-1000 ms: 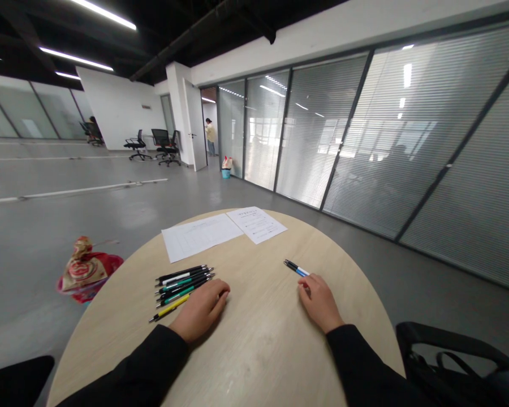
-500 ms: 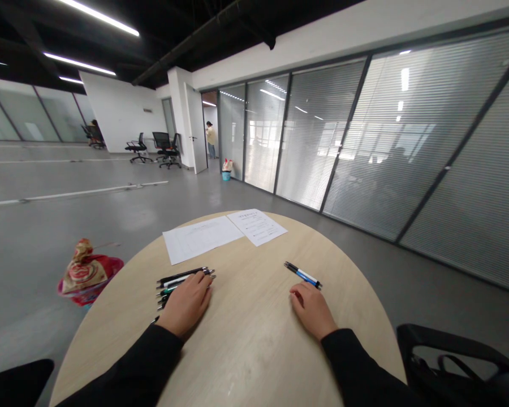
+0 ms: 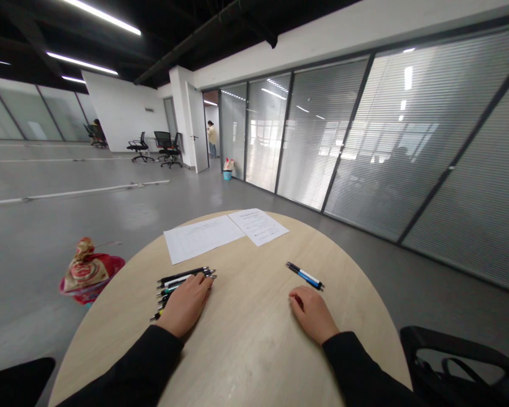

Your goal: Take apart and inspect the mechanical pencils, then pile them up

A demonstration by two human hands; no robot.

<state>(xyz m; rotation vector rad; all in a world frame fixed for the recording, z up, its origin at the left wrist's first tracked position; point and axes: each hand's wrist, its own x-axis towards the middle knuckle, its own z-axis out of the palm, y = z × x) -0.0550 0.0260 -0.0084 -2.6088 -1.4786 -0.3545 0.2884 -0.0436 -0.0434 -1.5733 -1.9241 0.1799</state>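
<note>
My left hand (image 3: 185,303) lies palm down across a row of several pens (image 3: 182,275), its fingers stretched over them. The pens are mostly black, with white, green and yellow parts; my hand hides their middles and some of their right ends. On the right, two pens (image 3: 304,276) lie side by side on the table, one black and white, one blue and black. Just below these two, and apart from them, my right hand (image 3: 311,312) rests on the tabletop. Its fingers are loosely curled in, with no object showing in them.
Two printed sheets of paper (image 3: 203,238) lie at the far side of the round wooden table (image 3: 246,339). A pink basket with a red and tan bag (image 3: 87,271) stands on the floor at left. A black chair (image 3: 458,362) is at right. A person (image 3: 212,138) stands in the far doorway.
My right hand has drawn back slightly towards me, opening a small gap to the two pens. Beside my left wrist, more of the lowest pen, with a yellow part, now shows.
</note>
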